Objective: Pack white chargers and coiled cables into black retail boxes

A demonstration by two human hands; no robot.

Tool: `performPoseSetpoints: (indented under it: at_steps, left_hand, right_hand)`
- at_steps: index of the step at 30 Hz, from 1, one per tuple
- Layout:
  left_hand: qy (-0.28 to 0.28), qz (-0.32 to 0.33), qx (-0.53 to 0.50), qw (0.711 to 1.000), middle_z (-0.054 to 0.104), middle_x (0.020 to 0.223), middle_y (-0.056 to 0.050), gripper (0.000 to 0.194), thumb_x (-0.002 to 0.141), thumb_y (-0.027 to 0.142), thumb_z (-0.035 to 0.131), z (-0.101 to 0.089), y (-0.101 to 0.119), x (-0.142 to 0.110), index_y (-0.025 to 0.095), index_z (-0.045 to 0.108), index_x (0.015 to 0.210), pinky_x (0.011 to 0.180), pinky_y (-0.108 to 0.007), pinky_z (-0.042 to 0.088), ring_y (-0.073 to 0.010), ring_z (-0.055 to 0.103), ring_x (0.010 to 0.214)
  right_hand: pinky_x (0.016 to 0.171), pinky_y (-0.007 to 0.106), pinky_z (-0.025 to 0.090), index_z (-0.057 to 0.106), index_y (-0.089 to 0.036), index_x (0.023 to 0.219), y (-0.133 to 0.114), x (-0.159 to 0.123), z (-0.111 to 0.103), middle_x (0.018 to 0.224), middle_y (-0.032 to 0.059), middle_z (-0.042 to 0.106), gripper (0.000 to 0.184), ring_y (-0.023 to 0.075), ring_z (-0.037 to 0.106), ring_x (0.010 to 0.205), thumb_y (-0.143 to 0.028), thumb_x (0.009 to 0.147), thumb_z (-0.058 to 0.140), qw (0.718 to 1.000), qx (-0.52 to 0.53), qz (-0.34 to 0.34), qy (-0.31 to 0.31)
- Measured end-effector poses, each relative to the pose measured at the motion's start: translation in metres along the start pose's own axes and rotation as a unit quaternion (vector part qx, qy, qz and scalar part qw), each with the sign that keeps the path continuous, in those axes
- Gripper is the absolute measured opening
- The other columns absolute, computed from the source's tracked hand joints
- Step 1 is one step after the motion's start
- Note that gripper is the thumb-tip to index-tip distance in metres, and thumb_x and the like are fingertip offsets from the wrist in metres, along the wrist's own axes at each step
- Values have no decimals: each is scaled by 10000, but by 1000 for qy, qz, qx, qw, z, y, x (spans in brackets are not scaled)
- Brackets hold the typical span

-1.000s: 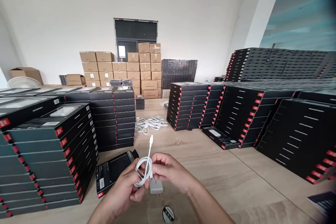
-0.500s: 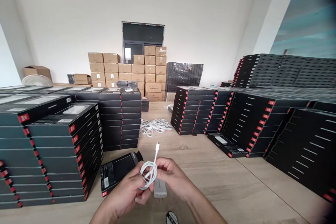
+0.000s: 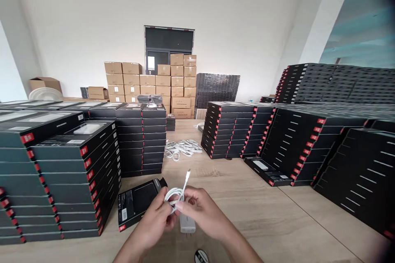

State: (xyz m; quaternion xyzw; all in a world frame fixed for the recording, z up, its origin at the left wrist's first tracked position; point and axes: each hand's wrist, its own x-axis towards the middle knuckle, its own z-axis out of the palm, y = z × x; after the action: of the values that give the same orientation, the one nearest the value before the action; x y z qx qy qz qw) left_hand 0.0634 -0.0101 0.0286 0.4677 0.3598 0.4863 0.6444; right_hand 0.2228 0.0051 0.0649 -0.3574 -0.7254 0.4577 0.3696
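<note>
A coiled white charging cable (image 3: 173, 194) is held between both hands above the table, one plug end pointing up and away. My left hand (image 3: 160, 209) grips the left side of the coil, fingers curled. My right hand (image 3: 199, 207) pinches the coil's right side, its thumb pressed across the loops. Just below the hands a white power adapter (image 3: 187, 225) lies on the wood, partly covered by my right hand, its prongs facing me. Left of my left hand lies an opened black box (image 3: 135, 203) with a raised flap, tilted on the table.
Tall stacks of black boxes stand at the left (image 3: 74, 181) and right (image 3: 296, 148). Beyond my hands lies a pile of white cables (image 3: 183, 148). One single black box (image 3: 267, 171) sits by the right stacks. Brown cartons (image 3: 154, 86) rise behind. A round black-and-white label (image 3: 201, 256) is near me.
My right thumb has moved across the coil, and the right hand has closed in on the left. The coil has tipped flatter, and its plug end leans slightly further right.
</note>
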Motion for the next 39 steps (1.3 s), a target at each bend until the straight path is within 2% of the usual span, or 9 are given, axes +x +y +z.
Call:
performPoseSetpoints:
  at_steps: [4, 7, 10, 13, 17, 23, 29, 34, 39]
  left_hand:
    - [-36, -7, -66, 997, 580, 692, 19, 163, 711, 222, 556, 4, 0, -1, 176, 537, 866, 452, -212, 199, -63, 412, 475]
    - [-43, -18, -138, 989, 581, 657, 8, 146, 696, 202, 546, 13, 2, -4, 162, 544, 836, 420, -213, 165, -58, 394, 428]
    - [-57, -30, -148, 987, 581, 644, 10, 144, 710, 219, 542, 20, 0, -4, 159, 559, 840, 405, -205, 207, -69, 440, 426]
    - [-58, -53, -61, 995, 620, 659, 3, 294, 783, 327, 563, 21, -4, -2, 165, 565, 1029, 400, -197, 271, -96, 527, 441]
    - [-77, -74, -37, 994, 668, 679, -48, 432, 804, 484, 598, 18, -9, 0, 133, 579, 1056, 409, -190, 360, -127, 604, 481]
    - [-102, -108, -150, 978, 714, 791, -107, 402, 828, 443, 627, 20, -11, -4, 135, 595, 1084, 614, -267, 530, -165, 690, 644]
    - [-87, -77, -180, 977, 718, 847, -97, 307, 802, 350, 692, 25, -11, -6, 153, 637, 1031, 690, -290, 550, -173, 698, 750]
    - [-68, -66, -202, 975, 713, 813, -69, 404, 765, 314, 736, 29, -10, -7, 180, 611, 1125, 680, -295, 550, -170, 692, 729]
    - [-1, -55, -197, 979, 680, 670, -30, 380, 719, 443, 749, 35, -16, -4, 148, 653, 939, 513, -226, 504, -123, 633, 532]
  right_hand:
    - [637, 295, 441, 694, -184, 739, 13, 7, 12, 628, 13, 646, 256, 181, 579, 618, -397, 831, 585, 995, 59, 10, 80]
    - [654, 282, 469, 687, -208, 936, 18, 9, 21, 833, 35, 714, 234, 185, 616, 707, -359, 762, 645, 973, 170, 23, 154]
    - [451, 226, 416, 638, -208, 1047, 20, 9, 31, 946, 55, 728, 347, 129, 569, 538, -350, 729, 640, 936, 289, 82, 183]
    - [318, 201, 285, 608, -211, 938, 19, 10, 36, 749, 15, 718, 299, 87, 429, 352, -443, 751, 624, 908, 347, 101, 212]
    - [581, 306, 504, 511, -220, 595, 19, 13, 34, 471, -16, 585, 457, 144, 557, 460, -630, 791, 559, 892, 363, 44, 266]
    - [776, 378, 502, 440, -235, 488, 25, 15, 31, 370, -35, 500, 560, 139, 518, 420, -691, 808, 499, 878, 387, 43, 280]
    - [637, 323, 498, 524, -215, 539, 25, 13, 24, 529, 25, 631, 568, 201, 640, 610, -743, 747, 522, 904, 355, 102, 214]
    - [839, 357, 485, 644, -191, 559, 16, 11, 18, 709, 89, 714, 609, 257, 664, 924, -757, 740, 511, 945, 280, 67, 154]
    - [902, 395, 458, 763, -186, 695, 14, 8, 19, 805, 111, 742, 613, 286, 633, 1011, -738, 763, 504, 973, 200, 31, 108]
